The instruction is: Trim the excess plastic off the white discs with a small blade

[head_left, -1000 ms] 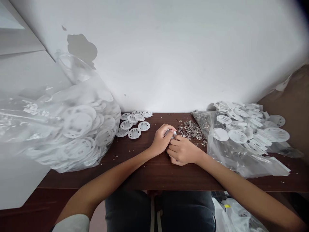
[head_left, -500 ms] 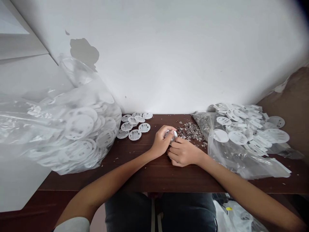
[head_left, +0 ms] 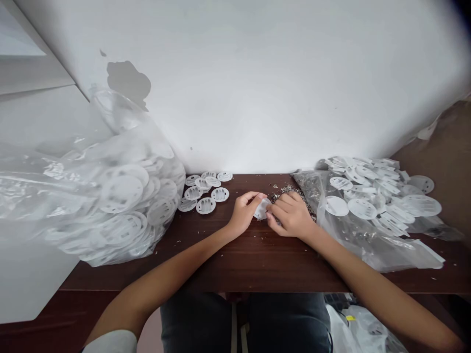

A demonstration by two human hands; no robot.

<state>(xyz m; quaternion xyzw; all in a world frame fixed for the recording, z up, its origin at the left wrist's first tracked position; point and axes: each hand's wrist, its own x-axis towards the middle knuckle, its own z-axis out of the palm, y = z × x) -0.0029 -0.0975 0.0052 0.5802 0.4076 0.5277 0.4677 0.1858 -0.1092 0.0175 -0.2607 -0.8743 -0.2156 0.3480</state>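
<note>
My left hand [head_left: 243, 214] is closed, pinching a round white plastic disc [head_left: 262, 210] between thumb and fingers, tilted above the table. At the disc's right edge my right hand [head_left: 290, 214] has its fingers curled and thumb drawn in; whatever they pinch is too small to make out. Behind the right hand, and partly covered by it, lies a pile of small metal pieces [head_left: 287, 190]. Several similar white slotted discs [head_left: 206, 205] lie on the table to the left of my hands.
A large clear plastic bag [head_left: 125, 215] full of white discs stands at the left. On the right, more white discs [head_left: 362, 209] are heaped on another plastic bag [head_left: 362, 250]. The brown table [head_left: 235, 269] meets a white wall [head_left: 250, 98] at the back.
My right hand has moved up and a little to the right, toward the metal pieces, its fingers less tightly folded. The disc stays in my left hand, with more of it showing.
</note>
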